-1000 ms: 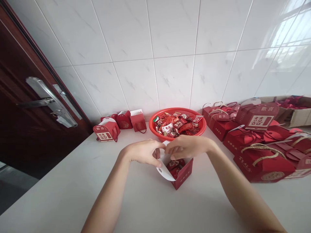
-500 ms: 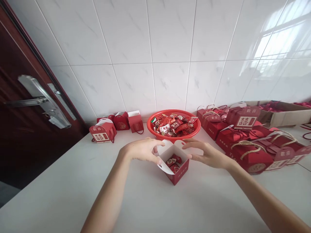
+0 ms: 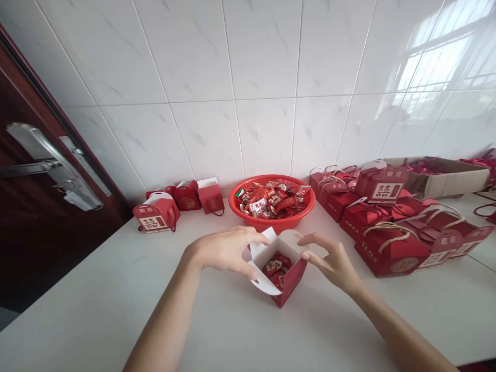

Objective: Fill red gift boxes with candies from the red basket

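Note:
A small red candy box (image 3: 291,283) stands open-topped on the white table, its white-lined flaps folded outward. Inside it lie a few red wrapped candies (image 3: 273,266). My left hand (image 3: 227,252) grips the box from the left, thumb at the near flap and fingers at the back one. On the right, my right hand (image 3: 329,258) holds the box's side flap and edge between thumb and fingers. Just behind the box is a red plastic basket (image 3: 284,223) heaped with wrapped candies.
Several red boxes with rope or ribbon handles (image 3: 391,253) stand at the right. A cardboard carton (image 3: 451,184) sits behind them. More small red boxes (image 3: 155,214) line the wall at the left, near a dark door (image 3: 50,217) with a metal handle.
The box has come slightly nearer and turned a little, with both hands at its flaps. My right thumb now presses at its right edge. The view has shifted slightly right.

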A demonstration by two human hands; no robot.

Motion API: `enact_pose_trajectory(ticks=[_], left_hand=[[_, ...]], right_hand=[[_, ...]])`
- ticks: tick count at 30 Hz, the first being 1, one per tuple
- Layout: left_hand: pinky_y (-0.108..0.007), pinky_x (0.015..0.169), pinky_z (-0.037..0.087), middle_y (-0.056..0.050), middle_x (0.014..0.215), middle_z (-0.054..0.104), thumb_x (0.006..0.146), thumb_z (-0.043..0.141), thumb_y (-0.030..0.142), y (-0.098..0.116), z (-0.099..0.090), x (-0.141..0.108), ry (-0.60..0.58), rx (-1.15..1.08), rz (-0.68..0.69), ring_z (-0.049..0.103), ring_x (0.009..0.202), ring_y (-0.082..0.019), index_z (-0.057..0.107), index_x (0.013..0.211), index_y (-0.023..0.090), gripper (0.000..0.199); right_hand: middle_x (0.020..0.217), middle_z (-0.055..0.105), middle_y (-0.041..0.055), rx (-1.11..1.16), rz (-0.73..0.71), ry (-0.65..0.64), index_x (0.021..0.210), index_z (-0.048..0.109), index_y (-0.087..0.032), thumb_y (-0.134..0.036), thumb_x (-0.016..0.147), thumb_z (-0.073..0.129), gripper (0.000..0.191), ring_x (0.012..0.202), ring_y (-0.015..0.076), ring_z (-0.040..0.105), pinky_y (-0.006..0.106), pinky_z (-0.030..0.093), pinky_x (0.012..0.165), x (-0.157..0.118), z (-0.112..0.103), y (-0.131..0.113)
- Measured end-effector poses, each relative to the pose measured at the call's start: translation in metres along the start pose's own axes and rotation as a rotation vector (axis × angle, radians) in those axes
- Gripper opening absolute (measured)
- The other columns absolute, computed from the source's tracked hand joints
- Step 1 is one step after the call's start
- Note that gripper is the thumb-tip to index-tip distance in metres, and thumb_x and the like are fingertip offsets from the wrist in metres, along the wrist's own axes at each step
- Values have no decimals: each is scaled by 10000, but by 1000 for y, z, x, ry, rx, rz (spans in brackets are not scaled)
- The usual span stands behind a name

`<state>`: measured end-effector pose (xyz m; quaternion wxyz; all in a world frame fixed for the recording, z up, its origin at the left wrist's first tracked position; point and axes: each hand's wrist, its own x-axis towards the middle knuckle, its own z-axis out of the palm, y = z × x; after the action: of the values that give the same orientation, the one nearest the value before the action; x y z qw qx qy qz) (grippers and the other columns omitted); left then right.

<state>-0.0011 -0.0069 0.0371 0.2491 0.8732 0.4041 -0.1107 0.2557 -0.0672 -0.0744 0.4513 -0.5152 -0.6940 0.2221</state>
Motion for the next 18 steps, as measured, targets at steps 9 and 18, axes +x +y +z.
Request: enact_pose_trajectory(ticks=[9, 18], left_hand=[[-277, 884, 477, -25, 1293, 650, 777, 735, 339, 23, 11, 10, -88, -102, 274, 596, 1192, -263, 428, 1501, 364, 787], [-306, 898, 484, -62, 1344, 647, 734, 748, 624, 23, 17, 18, -65, -105, 286, 601, 1201, -301, 598, 1368, 285, 734]], right_hand=[[937, 731, 50, -85, 4, 108, 921, 617, -231, -414, 933, 574, 188, 778, 206, 678, 320, 534, 715, -8, 17, 4], [1077, 729, 34, -71, -138, 192, 1223, 546, -261, -256, 966, 537, 257, 951, 185, 711, 310, 571, 825, -13, 28, 11]])
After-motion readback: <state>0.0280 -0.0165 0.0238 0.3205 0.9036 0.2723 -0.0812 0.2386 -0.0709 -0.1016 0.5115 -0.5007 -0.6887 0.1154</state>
